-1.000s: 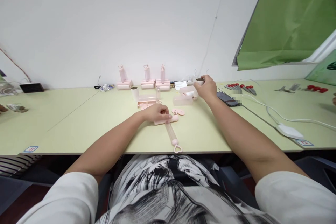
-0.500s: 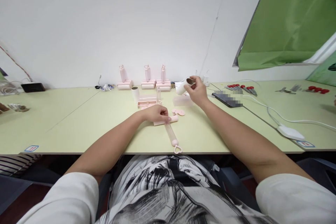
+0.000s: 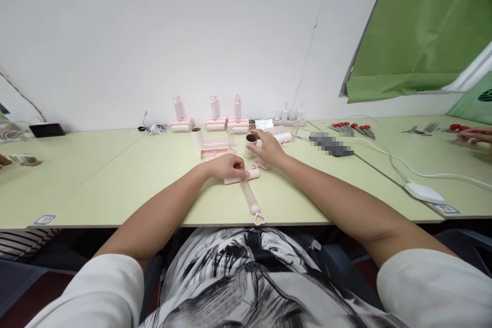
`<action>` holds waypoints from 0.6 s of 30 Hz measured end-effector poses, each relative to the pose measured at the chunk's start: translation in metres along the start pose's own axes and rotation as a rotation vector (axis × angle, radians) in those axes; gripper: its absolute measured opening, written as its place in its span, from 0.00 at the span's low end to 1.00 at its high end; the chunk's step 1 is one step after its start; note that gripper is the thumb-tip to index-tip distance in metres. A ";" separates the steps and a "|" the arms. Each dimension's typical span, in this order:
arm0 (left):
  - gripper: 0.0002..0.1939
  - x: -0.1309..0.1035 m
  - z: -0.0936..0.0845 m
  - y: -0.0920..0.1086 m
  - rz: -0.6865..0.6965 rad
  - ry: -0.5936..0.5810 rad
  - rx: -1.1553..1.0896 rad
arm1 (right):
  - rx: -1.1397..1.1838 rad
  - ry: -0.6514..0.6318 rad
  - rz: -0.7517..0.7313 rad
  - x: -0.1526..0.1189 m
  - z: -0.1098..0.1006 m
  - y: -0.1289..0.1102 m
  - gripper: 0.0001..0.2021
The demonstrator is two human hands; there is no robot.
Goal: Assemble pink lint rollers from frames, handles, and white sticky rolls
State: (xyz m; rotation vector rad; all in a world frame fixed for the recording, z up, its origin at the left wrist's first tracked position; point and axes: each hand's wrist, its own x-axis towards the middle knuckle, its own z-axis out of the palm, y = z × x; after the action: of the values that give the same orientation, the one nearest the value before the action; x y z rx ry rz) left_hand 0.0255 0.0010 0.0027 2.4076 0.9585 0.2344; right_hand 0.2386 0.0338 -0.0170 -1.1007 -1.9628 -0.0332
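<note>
Spare roll (image 3: 197, 139): white, upright on the surface (image 3: 115, 184), beside the pink tray (image 3: 214, 153).
Left hand (image 3: 227, 166): thumb and fingers pinched on the pink bar (image 3: 253, 173), where the clear handle (image 3: 249, 194) joins.
Heart loop (image 3: 260, 219): at the handle's end, nearest the table edge.
Gripped roll (image 3: 248, 152): white, upright, just beyond the bar; surface contact cannot be determined.
Right hand (image 3: 269, 148): clamped on the gripped roll near its rim, apart from the left.
Step in hand: apparently positioning the roll while steadying the bar.
Next move: calls for a controlled roll grip and a steady bar.
</note>
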 end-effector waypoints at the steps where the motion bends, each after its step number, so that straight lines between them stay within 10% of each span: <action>1: 0.21 0.000 0.000 -0.001 0.002 -0.002 0.004 | -0.006 -0.001 0.006 0.001 0.001 0.000 0.22; 18: 0.22 -0.001 -0.003 -0.009 -0.014 0.055 -0.153 | -0.022 0.061 0.036 0.009 -0.004 0.005 0.19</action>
State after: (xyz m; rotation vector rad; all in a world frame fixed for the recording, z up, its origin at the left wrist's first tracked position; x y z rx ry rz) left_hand 0.0185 0.0070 0.0009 2.2643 0.9456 0.3573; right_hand 0.2425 0.0410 -0.0098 -1.1363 -1.8920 -0.0689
